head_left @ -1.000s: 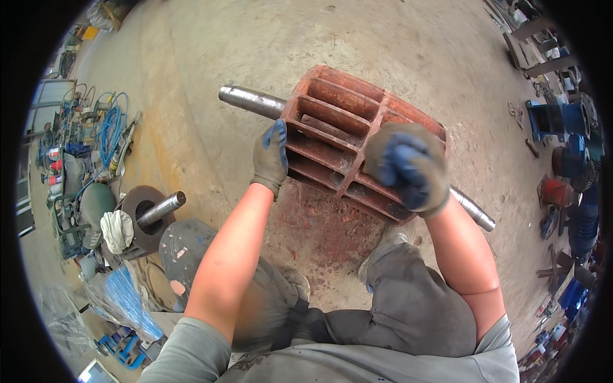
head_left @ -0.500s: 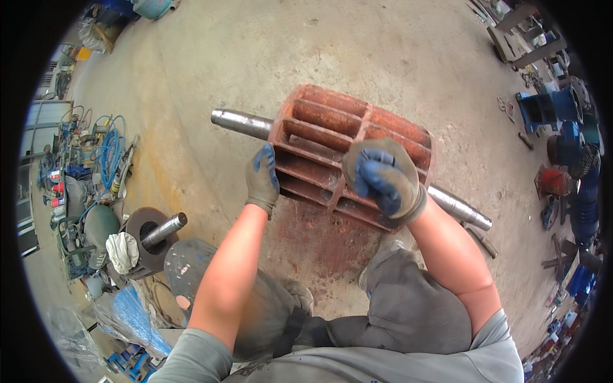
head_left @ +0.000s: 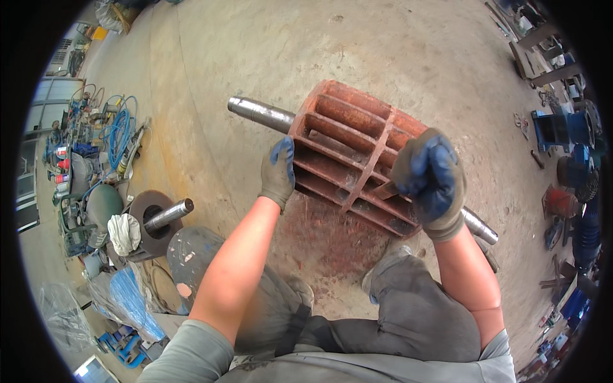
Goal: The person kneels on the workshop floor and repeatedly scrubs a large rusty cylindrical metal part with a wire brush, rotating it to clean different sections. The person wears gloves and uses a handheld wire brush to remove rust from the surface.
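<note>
A rusty red ribbed rotor (head_left: 332, 140) lies on the floor in front of me. Its bare steel shaft (head_left: 258, 113) sticks out at both ends. My left hand (head_left: 279, 171), in a grey glove with blue fingers, grips the rotor's left end rim. Above the rotor's right part, my gloved right hand (head_left: 434, 182) is closed in a fist. A short flat brown blade (head_left: 385, 190), like a scraper's, juts from the fist's left side over the slots. The handle is hidden by the fingers.
Reddish dust (head_left: 332, 255) covers the floor between my feet. At left stand a thick ring with a steel shaft (head_left: 169, 216), a white rag (head_left: 124, 233) and coiled blue hose (head_left: 119, 137). Blue machine parts (head_left: 565, 129) line the right side. A dark bar (head_left: 488, 255) lies by the right shaft end.
My right fist has moved right, off the rotor's middle, and the brown blade now shows beside it. The whole scene has shifted slightly right in view. My left hand stays on the rim.
</note>
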Action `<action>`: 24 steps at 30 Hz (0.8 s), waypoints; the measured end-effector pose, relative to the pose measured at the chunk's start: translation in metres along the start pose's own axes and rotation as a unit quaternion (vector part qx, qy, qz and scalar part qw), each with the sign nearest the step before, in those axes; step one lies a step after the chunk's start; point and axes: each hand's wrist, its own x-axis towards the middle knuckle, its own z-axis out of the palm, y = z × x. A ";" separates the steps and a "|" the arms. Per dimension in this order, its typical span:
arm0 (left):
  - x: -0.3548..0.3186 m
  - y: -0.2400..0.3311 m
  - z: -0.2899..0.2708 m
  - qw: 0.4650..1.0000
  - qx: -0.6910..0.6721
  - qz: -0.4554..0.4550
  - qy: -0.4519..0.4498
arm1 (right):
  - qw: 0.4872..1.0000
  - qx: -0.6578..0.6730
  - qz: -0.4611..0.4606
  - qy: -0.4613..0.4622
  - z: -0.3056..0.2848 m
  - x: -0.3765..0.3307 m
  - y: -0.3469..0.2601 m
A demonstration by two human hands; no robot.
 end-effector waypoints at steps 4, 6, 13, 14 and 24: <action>0.001 0.008 -0.003 0.989 0.138 0.029 -0.037 | 0.992 -0.108 0.035 0.051 0.007 -0.017 -0.019; 0.001 0.010 -0.001 0.990 0.137 0.018 -0.031 | 0.979 -0.176 0.072 0.068 0.013 -0.028 -0.029; 0.000 0.013 0.008 0.994 0.094 0.047 -0.028 | 0.935 -0.350 -0.017 0.049 0.009 -0.051 -0.061; 0.000 0.013 0.008 0.995 0.080 0.045 -0.042 | 0.941 -0.334 0.032 0.051 0.003 -0.051 -0.067; -0.008 0.010 0.011 0.996 0.061 0.058 -0.021 | 0.974 -0.137 -0.001 0.180 0.000 -0.043 -0.007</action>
